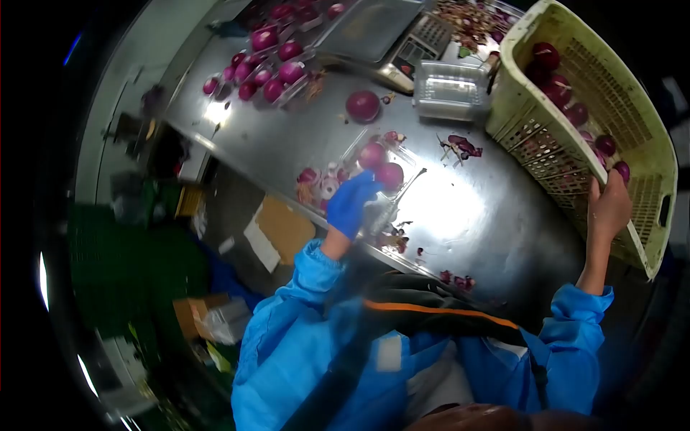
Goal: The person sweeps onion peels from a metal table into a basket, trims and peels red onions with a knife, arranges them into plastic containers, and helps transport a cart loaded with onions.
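My left hand (351, 204), in a blue glove, is over the near edge of a clear plastic tray (408, 159). Its fingertips are close to two peeled red onions, a lower one (389, 176) and an upper one (372, 155); blur hides whether they grip anything. Bare and reaching over the near rim of a yellow-green crate (568, 154), my right hand (609, 205) has its fingers closed at a small red onion (622, 171). More red onions (557, 90) lie inside the crate.
Packed trays of onions (273, 90) stand at the far left of the metal table (287, 136). A large onion (363, 105), a scale (410, 61) and stacked clear trays (451, 90) are farther back. Peelings (460, 147) lie about, some beside my left hand.
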